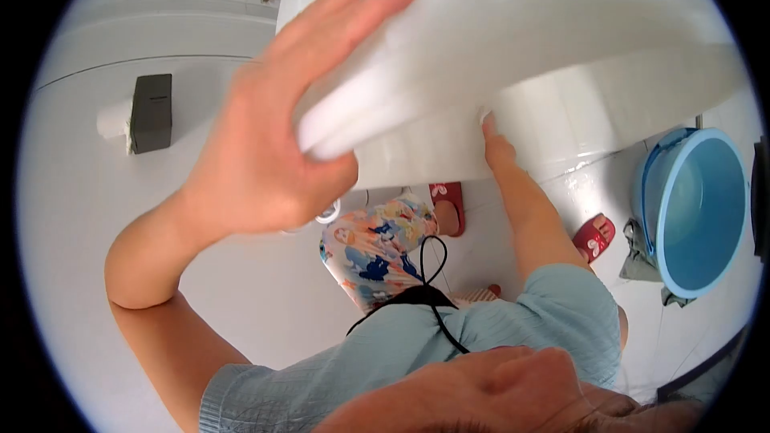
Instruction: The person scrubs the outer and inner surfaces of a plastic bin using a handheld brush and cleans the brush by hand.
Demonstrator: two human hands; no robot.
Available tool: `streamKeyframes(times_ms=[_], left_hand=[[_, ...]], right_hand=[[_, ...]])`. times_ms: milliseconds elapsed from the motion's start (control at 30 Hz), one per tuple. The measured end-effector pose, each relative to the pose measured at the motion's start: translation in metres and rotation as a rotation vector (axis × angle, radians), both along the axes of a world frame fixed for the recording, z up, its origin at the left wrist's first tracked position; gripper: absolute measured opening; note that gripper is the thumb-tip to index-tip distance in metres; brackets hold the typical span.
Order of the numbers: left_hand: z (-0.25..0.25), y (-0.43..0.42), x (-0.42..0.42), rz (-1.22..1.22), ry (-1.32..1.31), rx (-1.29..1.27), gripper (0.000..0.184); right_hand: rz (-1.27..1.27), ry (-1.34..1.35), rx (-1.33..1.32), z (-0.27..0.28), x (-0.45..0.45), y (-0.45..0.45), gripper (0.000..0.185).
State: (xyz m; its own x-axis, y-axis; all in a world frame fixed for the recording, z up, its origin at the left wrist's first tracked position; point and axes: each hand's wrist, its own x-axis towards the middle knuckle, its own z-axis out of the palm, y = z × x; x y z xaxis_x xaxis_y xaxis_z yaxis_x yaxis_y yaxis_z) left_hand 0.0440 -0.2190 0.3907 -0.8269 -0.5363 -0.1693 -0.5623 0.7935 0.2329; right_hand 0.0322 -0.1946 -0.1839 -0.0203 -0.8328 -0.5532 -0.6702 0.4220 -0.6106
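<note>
My left hand [269, 132]'s gripping this panel [449, 48], long edge slanting up-right; right hand [500, 148]'s on a white scrap [484, 115], can't tell how closed. Bucket [699, 212]'s off right.

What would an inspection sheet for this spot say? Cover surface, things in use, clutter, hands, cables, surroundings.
Surface: white fixture, glossy; its kind is unclear.
Things in use: white panel, raised; small white wad.
Clutter: blue bucket, grey cloth beside it.
Left hand: blurred, gripping the white panel's edge.
Right hand: small white wad at its fingertips, by the fixture.
Cables: black cord looped before the light blue shirt; no other seen.
Surroundings: dark grey box with white roll; red slippers.
</note>
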Motion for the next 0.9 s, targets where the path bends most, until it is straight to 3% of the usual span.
streamKeyframes(times_ms=[200, 267, 433, 467, 500, 600, 667, 800, 900], left_hand=[[0.017, 0.012, 0.005, 0.003, -0.042, 0.064, 0.084], [0.021, 0.020, 0.011, 0.046, -0.029, 0.024, 0.084], [0.024, 0.015, 0.019, -0.028, 0.038, 0.168, 0.084], [0.024, 0.016, 0.018, -0.026, 0.024, 0.178, 0.084], [0.024, 0.017, 0.017, -0.053, 0.020, 0.153, 0.084], [0.013, 0.002, 0.019, -0.129, -0.006, 0.082, 0.084], [0.007, -0.005, 0.020, -0.184, -0.025, 0.033, 0.084], [0.009, -0.005, 0.015, -0.087, 0.036, 0.200, 0.083], [0.013, -0.004, 0.011, -0.045, -0.014, 0.252, 0.081]], right_hand=[[-0.013, 0.069, -0.200, 0.009, 0.009, 0.129, 0.079], [0.018, 0.115, -0.130, 0.023, 0.008, 0.153, 0.081], [0.101, 0.247, -0.079, 0.003, 0.004, 0.153, 0.085], [0.119, 0.355, -0.186, -0.010, 0.000, 0.149, 0.084], [0.135, 0.460, -0.299, -0.017, -0.004, 0.140, 0.083], [0.177, 0.485, -0.262, -0.024, -0.014, 0.108, 0.078], [0.122, 0.459, -0.249, -0.019, -0.011, 0.090, 0.076], [0.016, 0.255, -0.296, -0.037, 0.005, 0.044, 0.071], [-0.045, 0.098, -0.250, -0.026, 0.029, 0.069, 0.071]])
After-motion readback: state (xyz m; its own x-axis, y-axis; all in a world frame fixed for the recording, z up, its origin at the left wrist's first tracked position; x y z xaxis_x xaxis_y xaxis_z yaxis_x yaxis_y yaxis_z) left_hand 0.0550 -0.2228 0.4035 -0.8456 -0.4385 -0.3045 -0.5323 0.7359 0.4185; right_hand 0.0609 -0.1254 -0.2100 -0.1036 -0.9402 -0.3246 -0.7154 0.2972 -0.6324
